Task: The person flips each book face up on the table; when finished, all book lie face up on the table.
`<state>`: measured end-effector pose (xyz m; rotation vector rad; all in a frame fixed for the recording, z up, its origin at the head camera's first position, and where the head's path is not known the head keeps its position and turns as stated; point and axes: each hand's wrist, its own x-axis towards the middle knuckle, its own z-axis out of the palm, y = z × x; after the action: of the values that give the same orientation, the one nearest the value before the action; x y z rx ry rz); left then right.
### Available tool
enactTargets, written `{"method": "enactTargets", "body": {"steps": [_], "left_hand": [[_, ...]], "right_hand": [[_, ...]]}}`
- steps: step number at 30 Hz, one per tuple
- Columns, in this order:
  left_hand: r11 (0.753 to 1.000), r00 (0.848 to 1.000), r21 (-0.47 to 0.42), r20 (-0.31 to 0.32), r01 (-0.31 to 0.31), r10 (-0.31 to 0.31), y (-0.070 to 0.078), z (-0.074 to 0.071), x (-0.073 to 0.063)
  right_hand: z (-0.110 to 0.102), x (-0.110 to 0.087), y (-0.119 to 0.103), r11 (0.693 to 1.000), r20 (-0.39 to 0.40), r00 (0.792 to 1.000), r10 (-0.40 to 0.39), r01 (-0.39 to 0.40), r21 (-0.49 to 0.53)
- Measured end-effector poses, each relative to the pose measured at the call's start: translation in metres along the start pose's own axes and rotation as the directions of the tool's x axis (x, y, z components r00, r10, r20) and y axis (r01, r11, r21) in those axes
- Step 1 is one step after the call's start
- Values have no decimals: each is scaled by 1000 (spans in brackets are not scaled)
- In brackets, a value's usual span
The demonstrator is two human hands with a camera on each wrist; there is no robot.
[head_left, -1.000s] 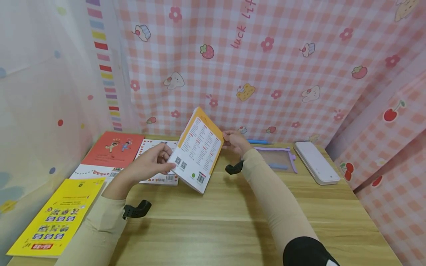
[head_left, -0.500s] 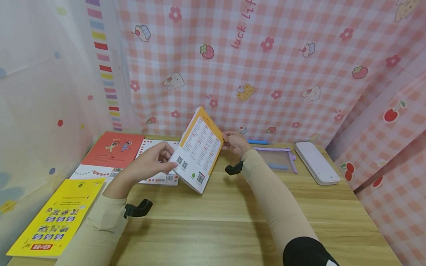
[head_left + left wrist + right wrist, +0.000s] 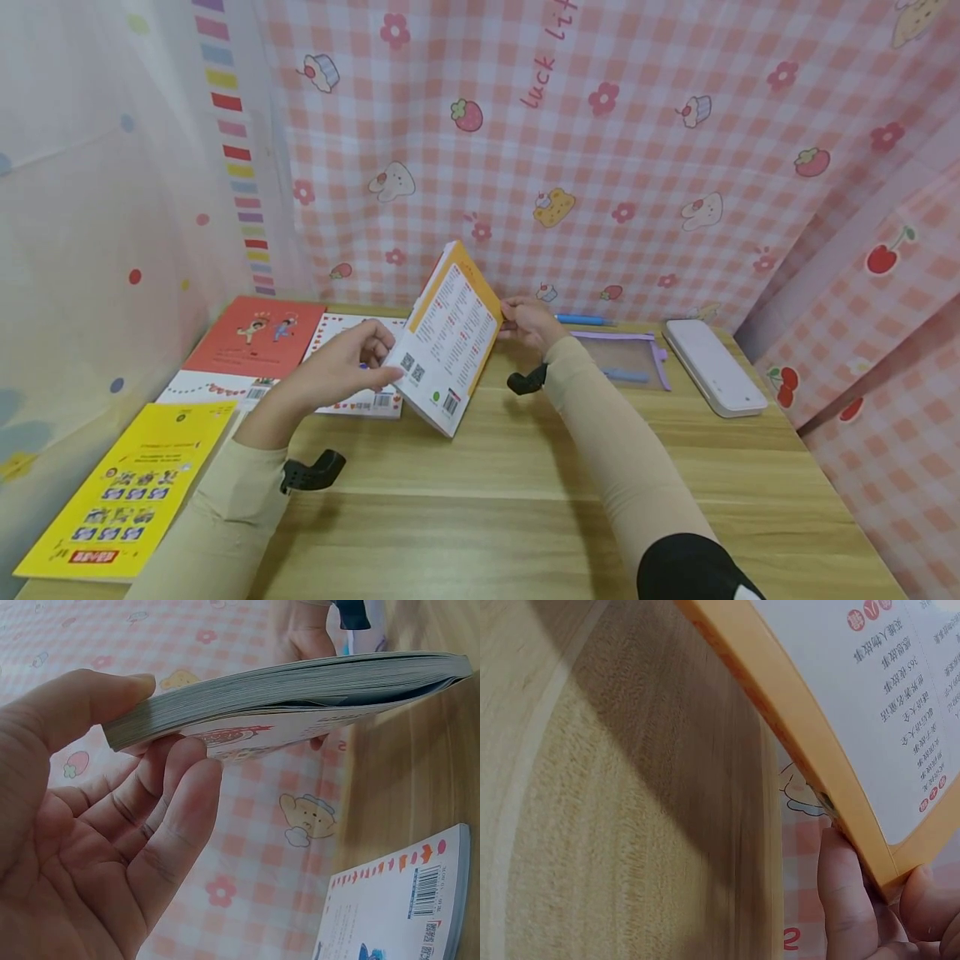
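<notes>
A thick paperback book [image 3: 448, 337] with an orange and white back cover is tilted up above the table, its lower corner pointing toward me. My left hand [image 3: 341, 367] pinches its left edge, thumb on the back cover and fingers beneath, as the left wrist view shows along the page edges [image 3: 285, 686]. At the opposite side, my right hand [image 3: 531, 321] pinches the orange corner by the spine [image 3: 795, 750] between thumb and fingers. The front cover faces away and is mostly hidden.
On the left lie a red book [image 3: 255, 337], a yellow book [image 3: 127, 492] and a white book with a patterned border [image 3: 360, 404]. Farther right are a blue pen [image 3: 581, 320], a clear zip pouch [image 3: 637, 354] and a white case [image 3: 714, 367]. A checked curtain [image 3: 480, 167] hangs behind.
The book has turned slightly, its left edge and my left hand shifting a little to the right. My right hand stays nearly still.
</notes>
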<state>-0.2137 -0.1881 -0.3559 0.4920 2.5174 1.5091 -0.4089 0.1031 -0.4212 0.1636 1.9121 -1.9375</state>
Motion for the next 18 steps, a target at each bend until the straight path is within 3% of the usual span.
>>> {"method": "enactTargets", "body": {"steps": [9, 18], "left_hand": [[997, 1000, 73, -22, -21, 22, 5, 2, 0], [997, 1000, 81, -20, -16, 18, 6, 4, 0]], "right_hand": [[1, -1, 2, 1000, 20, 1000, -5, 4, 25], [3, 0, 7, 999, 30, 1000, -5, 4, 39]]}}
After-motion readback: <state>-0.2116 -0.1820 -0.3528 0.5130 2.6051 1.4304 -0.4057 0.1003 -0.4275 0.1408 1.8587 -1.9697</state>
